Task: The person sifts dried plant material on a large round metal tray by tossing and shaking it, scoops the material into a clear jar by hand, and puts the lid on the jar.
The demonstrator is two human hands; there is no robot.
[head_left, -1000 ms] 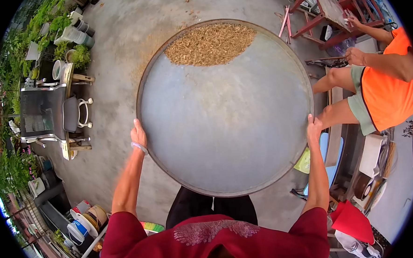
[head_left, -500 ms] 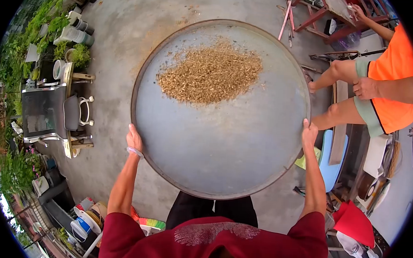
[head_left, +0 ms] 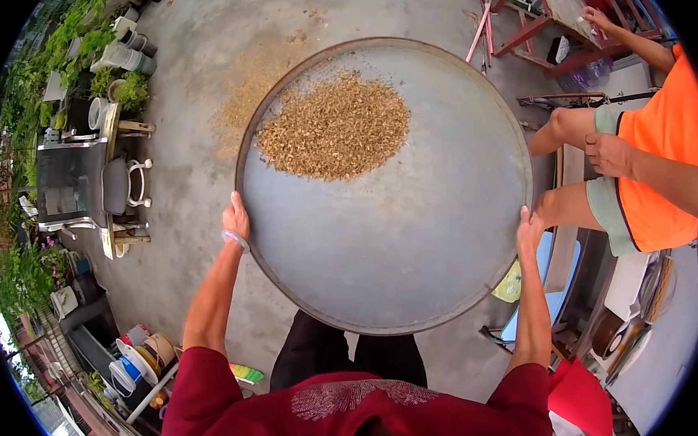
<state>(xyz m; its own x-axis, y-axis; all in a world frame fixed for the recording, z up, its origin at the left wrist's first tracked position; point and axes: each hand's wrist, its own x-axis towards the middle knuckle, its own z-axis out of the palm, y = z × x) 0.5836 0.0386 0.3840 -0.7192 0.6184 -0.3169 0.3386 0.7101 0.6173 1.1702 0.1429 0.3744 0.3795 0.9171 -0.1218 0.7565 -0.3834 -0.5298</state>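
Note:
A large round grey tray (head_left: 410, 253) with a raised brown rim is held out in front of my body. My left hand (head_left: 237, 217) grips its left rim, the thumb at the edge and the other fingers hidden at the side or below. On the opposite side my right hand (head_left: 529, 230) is closed round the right rim. A heap of dry golden-brown chaff-like bits (head_left: 334, 126) lies in the far left part of the tray, with finer scraps strewn at its far edge. The near part of the tray's surface shows bare.
Pale scattered bits (head_left: 244, 102) lie on the concrete floor beyond the tray's left side. A person in an orange shirt (head_left: 664, 163) is close at the right. A chair (head_left: 71, 180) and potted plants (head_left: 131, 92) stand left; a red wooden frame (head_left: 532, 30) is at the far right.
The heap has slid left and bunched closer to the tray's left rim. The tray and both my hands have shifted slightly right. More pale bits show on the floor at the left.

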